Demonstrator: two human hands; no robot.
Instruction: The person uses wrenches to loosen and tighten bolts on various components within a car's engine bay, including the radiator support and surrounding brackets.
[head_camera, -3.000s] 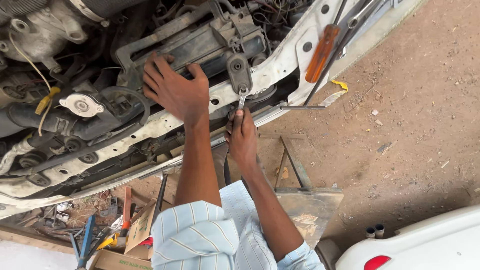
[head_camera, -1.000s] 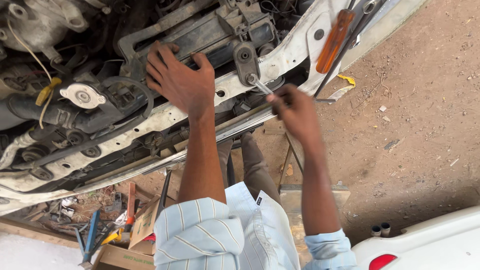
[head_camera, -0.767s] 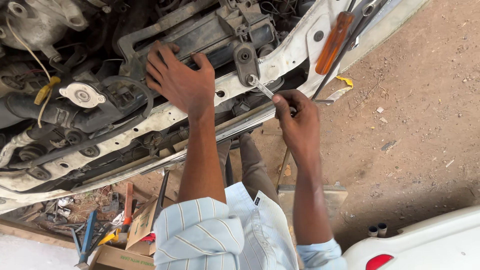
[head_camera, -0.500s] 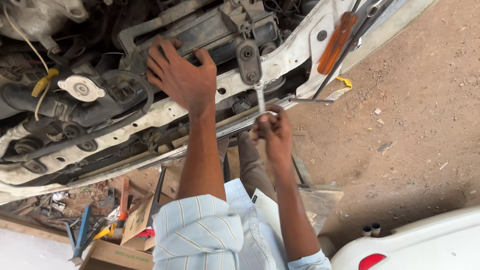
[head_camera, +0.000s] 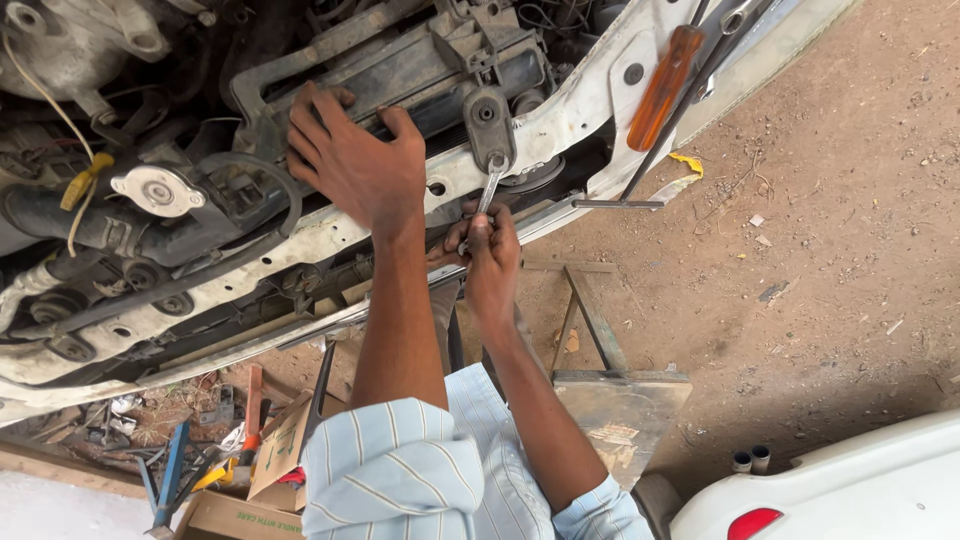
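I look down into an open car engine bay. My left hand lies flat with spread fingers on the dark radiator top and the white front crossmember. My right hand grips the lower end of a slim metal wrench. The wrench stands almost upright, and its head sits at the base of a dark grey bracket bolted on the crossmember. Both forearms come out of striped light-blue sleeves.
A screwdriver with an orange handle and a long steel tool rest on the white panel at upper right. A radiator cap sits to the left. Below are a metal stool, cardboard boxes and tools, dirt ground, another white car's corner.
My right hand swung the wrench from pointing out to the right back down toward my body, so it now stands nearly upright below the bracket. The left hand stayed in place.
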